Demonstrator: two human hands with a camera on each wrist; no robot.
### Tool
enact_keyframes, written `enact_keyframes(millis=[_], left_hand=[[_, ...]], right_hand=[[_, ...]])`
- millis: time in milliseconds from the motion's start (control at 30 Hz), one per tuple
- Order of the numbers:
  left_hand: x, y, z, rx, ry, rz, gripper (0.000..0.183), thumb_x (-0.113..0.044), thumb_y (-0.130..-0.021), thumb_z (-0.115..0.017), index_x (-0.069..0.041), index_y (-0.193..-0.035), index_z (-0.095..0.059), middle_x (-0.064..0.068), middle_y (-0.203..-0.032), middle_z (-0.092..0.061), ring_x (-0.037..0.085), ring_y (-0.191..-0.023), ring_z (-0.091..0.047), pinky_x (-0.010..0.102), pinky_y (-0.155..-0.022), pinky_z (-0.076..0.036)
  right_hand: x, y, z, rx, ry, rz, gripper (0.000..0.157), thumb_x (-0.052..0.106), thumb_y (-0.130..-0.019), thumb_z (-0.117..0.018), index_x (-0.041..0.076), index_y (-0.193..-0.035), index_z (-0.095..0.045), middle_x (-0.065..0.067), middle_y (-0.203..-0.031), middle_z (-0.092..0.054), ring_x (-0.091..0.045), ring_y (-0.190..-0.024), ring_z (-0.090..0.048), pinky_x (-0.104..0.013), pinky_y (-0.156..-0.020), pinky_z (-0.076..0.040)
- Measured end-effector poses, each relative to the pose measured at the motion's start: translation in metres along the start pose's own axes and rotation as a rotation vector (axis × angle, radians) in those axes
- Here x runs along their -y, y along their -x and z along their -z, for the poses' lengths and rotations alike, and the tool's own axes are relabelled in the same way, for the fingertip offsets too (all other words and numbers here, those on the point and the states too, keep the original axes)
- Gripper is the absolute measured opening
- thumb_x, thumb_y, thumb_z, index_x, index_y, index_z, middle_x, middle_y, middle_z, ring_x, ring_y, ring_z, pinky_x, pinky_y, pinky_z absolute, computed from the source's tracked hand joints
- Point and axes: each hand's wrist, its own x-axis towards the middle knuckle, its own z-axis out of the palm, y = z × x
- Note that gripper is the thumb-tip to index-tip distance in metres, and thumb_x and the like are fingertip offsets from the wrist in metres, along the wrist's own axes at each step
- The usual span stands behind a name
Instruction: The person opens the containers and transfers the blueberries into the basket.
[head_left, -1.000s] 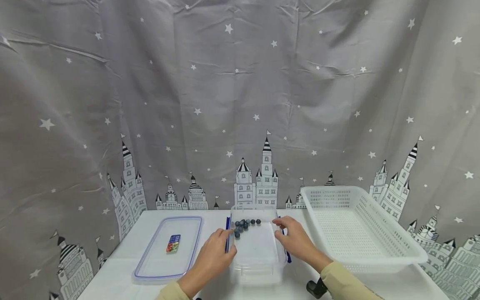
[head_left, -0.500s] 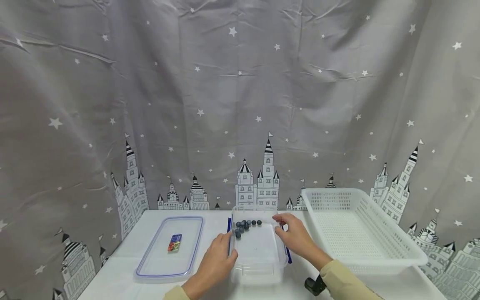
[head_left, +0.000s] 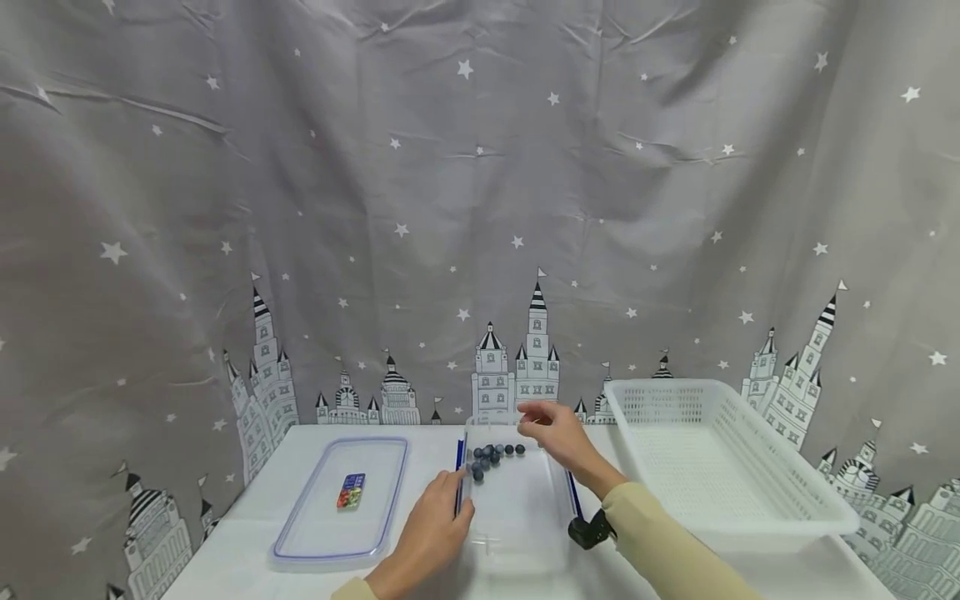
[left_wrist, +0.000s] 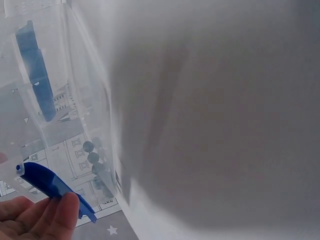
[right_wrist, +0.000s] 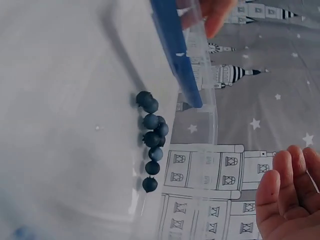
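A clear plastic food container (head_left: 519,550) stands on the white table with its top uncovered and blue side latches. Several blueberries (head_left: 493,452) lie on its floor near the far left corner, also in the right wrist view. My left hand (head_left: 435,518) rests along the container's left side, its fingers against the blue latch (left_wrist: 47,181) hanging there. Above the far right part of the container hovers my right hand (head_left: 558,435), its fingers loosely bent with nothing in them. In the right wrist view those fingers (right_wrist: 286,175) stand apart from the berries.
A clear lid (head_left: 300,533) with a blue seal and a small colourful label (head_left: 350,492) lies on the table to the left. To the right is a white perforated basket (head_left: 772,521). A grey castle-print curtain (head_left: 420,183) hangs behind the table.
My right hand has moved left and away from me, from the container's right side to above its far end. My left hand stays at the left side, and the berries lie as before.
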Motion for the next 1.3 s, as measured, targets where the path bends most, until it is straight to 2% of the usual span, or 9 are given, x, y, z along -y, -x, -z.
enact_keyframes(millis=[167,267,467,667,800,933,1067,1300], left_hand=[[0.0,0.0,-0.001,-0.03,-0.016,-0.011,0.043,-0.015,-0.092,-0.057,0.0,-0.132,-0.06,0.004,-0.107,-0.062,0.013,-0.091,-0.054,0.036,-0.078,-0.049],[-0.002,-0.001,0.001,-0.051,-0.028,-0.019,0.042,-0.014,-0.092,-0.058,-0.001,-0.131,-0.06,0.004,-0.108,-0.063,0.015,-0.094,-0.056,0.037,-0.08,-0.05],[-0.003,0.003,0.002,-0.08,-0.042,-0.037,0.04,-0.012,-0.09,-0.059,0.0,-0.129,-0.062,0.005,-0.107,-0.063,0.017,-0.095,-0.059,0.039,-0.081,-0.052],[-0.001,0.002,-0.002,-0.076,-0.052,-0.017,0.042,-0.016,-0.092,-0.056,-0.001,-0.13,-0.061,0.004,-0.107,-0.062,0.014,-0.093,-0.057,0.038,-0.08,-0.052],[0.0,0.002,-0.004,-0.084,-0.057,-0.022,0.04,-0.016,-0.092,-0.055,-0.002,-0.129,-0.061,0.005,-0.109,-0.062,0.018,-0.099,-0.06,0.04,-0.084,-0.054],[0.001,0.003,-0.006,-0.096,-0.061,-0.041,0.039,-0.015,-0.092,-0.055,-0.001,-0.128,-0.061,0.005,-0.108,-0.062,0.02,-0.101,-0.06,0.041,-0.083,-0.054],[0.001,0.004,-0.007,-0.083,-0.061,-0.031,0.04,-0.016,-0.093,-0.053,-0.001,-0.13,-0.06,0.003,-0.106,-0.06,0.017,-0.099,-0.058,0.04,-0.082,-0.054],[-0.001,0.006,-0.007,-0.069,-0.062,-0.031,0.041,-0.016,-0.093,-0.054,0.0,-0.13,-0.06,0.002,-0.101,-0.057,0.014,-0.091,-0.053,0.037,-0.077,-0.053]], right_hand=[[-0.003,-0.019,-0.009,-0.02,-0.083,-0.076,0.034,0.015,-0.092,-0.065,0.005,-0.124,-0.069,-0.012,-0.104,-0.07,-0.019,-0.085,-0.063,-0.034,-0.071,-0.054],[-0.006,-0.03,-0.014,-0.041,-0.113,-0.117,0.032,0.015,-0.093,-0.063,0.003,-0.122,-0.069,-0.014,-0.106,-0.07,-0.022,-0.084,-0.065,-0.03,-0.068,-0.053],[-0.012,-0.041,-0.026,-0.047,-0.188,-0.2,0.032,0.012,-0.092,-0.062,-0.001,-0.121,-0.068,-0.015,-0.103,-0.068,-0.019,-0.082,-0.064,-0.03,-0.069,-0.054],[-0.018,-0.051,-0.039,-0.072,-0.234,-0.258,0.036,0.011,-0.089,-0.061,-0.003,-0.122,-0.067,-0.017,-0.105,-0.068,-0.019,-0.084,-0.063,-0.031,-0.074,-0.054],[-0.023,-0.055,-0.048,-0.103,-0.223,-0.272,0.038,0.012,-0.089,-0.061,-0.005,-0.122,-0.067,-0.018,-0.106,-0.068,-0.018,-0.082,-0.062,-0.03,-0.072,-0.053],[-0.029,-0.057,-0.057,-0.143,-0.201,-0.31,0.038,0.013,-0.088,-0.061,-0.004,-0.121,-0.067,-0.013,-0.097,-0.069,-0.016,-0.078,-0.061,-0.033,-0.073,-0.055],[-0.036,-0.056,-0.064,-0.173,-0.184,-0.345,0.037,0.012,-0.087,-0.061,-0.003,-0.12,-0.068,-0.007,-0.087,-0.066,-0.017,-0.078,-0.061,-0.034,-0.073,-0.055],[-0.048,-0.051,-0.071,-0.218,-0.188,-0.393,0.032,0.009,-0.086,-0.064,-0.005,-0.114,-0.071,-0.005,-0.08,-0.063,-0.02,-0.074,-0.061,-0.028,-0.064,-0.049]])
